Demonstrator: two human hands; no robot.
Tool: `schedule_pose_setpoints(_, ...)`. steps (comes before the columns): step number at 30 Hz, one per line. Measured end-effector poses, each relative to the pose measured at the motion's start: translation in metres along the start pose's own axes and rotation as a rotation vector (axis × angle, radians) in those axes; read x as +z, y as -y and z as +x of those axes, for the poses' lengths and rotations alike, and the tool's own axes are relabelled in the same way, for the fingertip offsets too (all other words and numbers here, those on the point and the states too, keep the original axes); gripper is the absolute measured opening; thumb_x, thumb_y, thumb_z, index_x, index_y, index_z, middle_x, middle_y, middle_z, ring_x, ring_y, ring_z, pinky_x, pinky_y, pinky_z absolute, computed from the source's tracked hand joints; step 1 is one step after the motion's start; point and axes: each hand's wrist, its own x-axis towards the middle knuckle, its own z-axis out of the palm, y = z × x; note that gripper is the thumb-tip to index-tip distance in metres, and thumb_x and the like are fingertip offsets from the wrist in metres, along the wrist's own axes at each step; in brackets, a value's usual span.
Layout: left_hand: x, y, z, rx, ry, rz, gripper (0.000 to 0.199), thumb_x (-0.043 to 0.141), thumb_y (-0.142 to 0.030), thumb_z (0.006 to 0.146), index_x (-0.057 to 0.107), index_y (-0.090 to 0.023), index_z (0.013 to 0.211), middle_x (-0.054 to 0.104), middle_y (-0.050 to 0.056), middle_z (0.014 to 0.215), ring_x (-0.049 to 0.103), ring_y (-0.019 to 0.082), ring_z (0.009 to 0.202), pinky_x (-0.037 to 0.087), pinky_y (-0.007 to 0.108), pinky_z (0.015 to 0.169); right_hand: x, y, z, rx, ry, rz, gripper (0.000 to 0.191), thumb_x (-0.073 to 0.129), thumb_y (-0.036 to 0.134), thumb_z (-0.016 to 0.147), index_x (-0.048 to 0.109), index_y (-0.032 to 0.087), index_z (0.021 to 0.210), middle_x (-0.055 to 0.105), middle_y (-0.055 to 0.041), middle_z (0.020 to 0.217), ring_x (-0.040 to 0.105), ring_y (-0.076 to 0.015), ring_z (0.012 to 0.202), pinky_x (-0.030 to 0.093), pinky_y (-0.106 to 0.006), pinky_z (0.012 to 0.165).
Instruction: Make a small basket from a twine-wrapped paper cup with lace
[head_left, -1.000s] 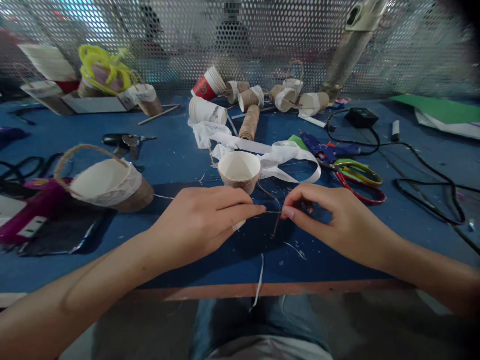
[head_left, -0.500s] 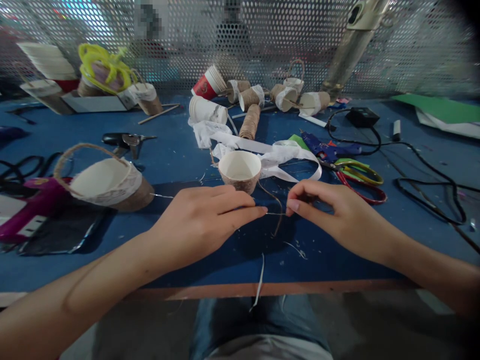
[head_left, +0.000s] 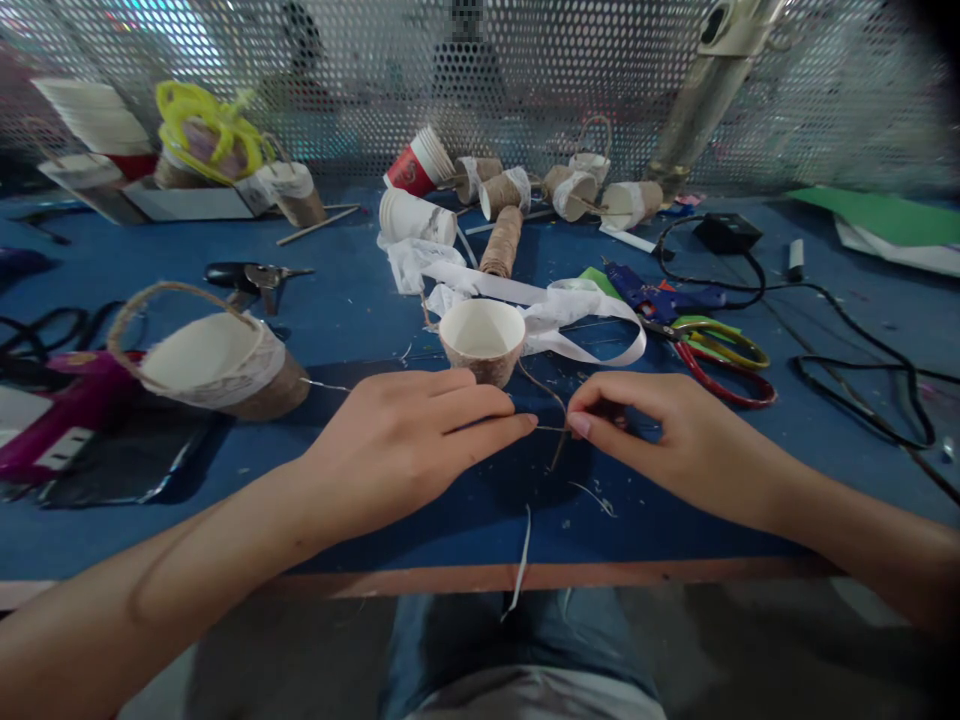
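A thin silvery strand, which looks like wire or cord (head_left: 551, 429), stretches between my two hands. My left hand (head_left: 412, 435) pinches it between thumb and fingers, palm down. My right hand (head_left: 660, 435) has its thumb and index finger closed on the strand's right end. More of the strand shows left of my left hand, reaching a twine-wrapped paper cup (head_left: 270, 385) with a lace rim and twine handle, lying tilted. Just behind my fingers stands another wrapped cup (head_left: 484, 335), open side up. Brown twine (head_left: 536, 378) trails from it down beside my right fingertips.
White lace ribbon (head_left: 585, 305), a twine roll (head_left: 502, 240) and small wrapped cups (head_left: 570, 190) lie behind. Scissors (head_left: 724, 365) and a blue glue gun (head_left: 652, 295) with a cable sit right. A magenta glue gun (head_left: 75, 410) lies left on a dark tablet-like slab (head_left: 142, 475).
My right hand has shifted slightly left and down, closer to my left hand, and its fingertips now meet the hanging twine. My left hand stays nearly in place.
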Motion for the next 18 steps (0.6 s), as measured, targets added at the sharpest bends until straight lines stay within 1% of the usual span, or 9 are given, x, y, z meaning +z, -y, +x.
schedule_pose_setpoints(4, -0.0010, -0.0004, -0.0004, 0.003, 0.004, 0.002, 0.027, 0.052, -0.010, 0.104, 0.068, -0.018, 0.124, 0.079, 0.003, 0.110, 0.070, 0.018, 0.081, 0.051, 0.031, 0.067, 0.0015, -0.0002, 0.0007, -0.015, -0.001, -0.021, 0.012, 0.057, 0.025, 0.099, 0.065, 0.023, 0.089, 0.067, 0.0031, 0.081, 0.057, -0.0115, 0.070, 0.043, -0.025, 0.063)
schedule_pose_setpoints(7, -0.0007, -0.0002, -0.0010, 0.006, 0.002, 0.003, 0.026, 0.052, -0.010, 0.104, 0.069, -0.018, 0.123, 0.079, 0.003, 0.109, 0.069, 0.018, 0.080, 0.050, 0.031, 0.066, 0.0015, -0.0022, 0.0013, -0.002, 0.014, -0.043, 0.014, 0.054, 0.028, 0.101, 0.064, 0.024, 0.092, 0.068, 0.0021, 0.083, 0.059, -0.0126, 0.072, 0.042, -0.025, 0.062)
schedule_pose_setpoints(10, 0.0000, -0.0007, -0.0006, 0.006, -0.008, 0.006, 0.027, 0.052, -0.009, 0.104, 0.068, -0.018, 0.123, 0.079, 0.003, 0.109, 0.069, 0.017, 0.079, 0.050, 0.030, 0.065, 0.0012, -0.0038, 0.0009, 0.018, 0.027, -0.053, 0.017, 0.050, 0.032, 0.104, 0.062, 0.024, 0.094, 0.068, 0.0013, 0.087, 0.061, -0.0136, 0.077, 0.043, -0.026, 0.065)
schedule_pose_setpoints(13, 0.0003, -0.0016, 0.0004, 0.000, -0.009, -0.001, 0.025, 0.052, -0.011, 0.104, 0.068, -0.018, 0.123, 0.079, 0.003, 0.108, 0.069, 0.016, 0.079, 0.051, 0.030, 0.065, 0.0016, -0.0038, -0.0007, 0.039, 0.031, -0.053, 0.020, 0.048, 0.034, 0.105, 0.060, 0.024, 0.094, 0.068, 0.0005, 0.087, 0.062, -0.0148, 0.078, 0.045, -0.028, 0.068)
schedule_pose_setpoints(18, -0.0002, -0.0016, 0.0004, -0.006, -0.005, 0.000, 0.025, 0.053, -0.012, 0.104, 0.067, -0.019, 0.123, 0.079, 0.002, 0.109, 0.070, 0.016, 0.081, 0.053, 0.030, 0.066, 0.0019, -0.0021, -0.0018, 0.048, 0.001, -0.057, 0.020, 0.048, 0.033, 0.105, 0.058, 0.023, 0.092, 0.067, -0.0006, 0.086, 0.060, -0.0156, 0.076, 0.044, -0.029, 0.068)
